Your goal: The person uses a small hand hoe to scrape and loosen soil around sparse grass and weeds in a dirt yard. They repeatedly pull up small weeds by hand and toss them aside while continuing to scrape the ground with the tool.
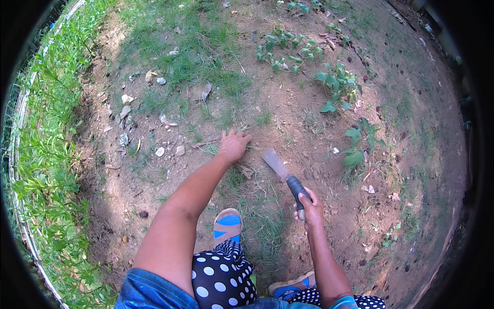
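Observation:
My left hand reaches out over the bare soil with its fingers apart, palm down, close to a few wisps of grass and dry leaves. Nothing shows in it, though its palm side is hidden. My right hand is wrapped around the dark taped handle of a short, broad-bladed knife. The blade is dull grey and points up and left toward my left hand, with a gap between them. Whether its tip touches the ground I cannot tell. A patch of grass grows below the blade.
Leafy green plants grow at the upper right, with a smaller plant nearer me. Pale stones and dry leaves are scattered at left. Dense greenery lines the left edge. My sandalled foot is below my left hand.

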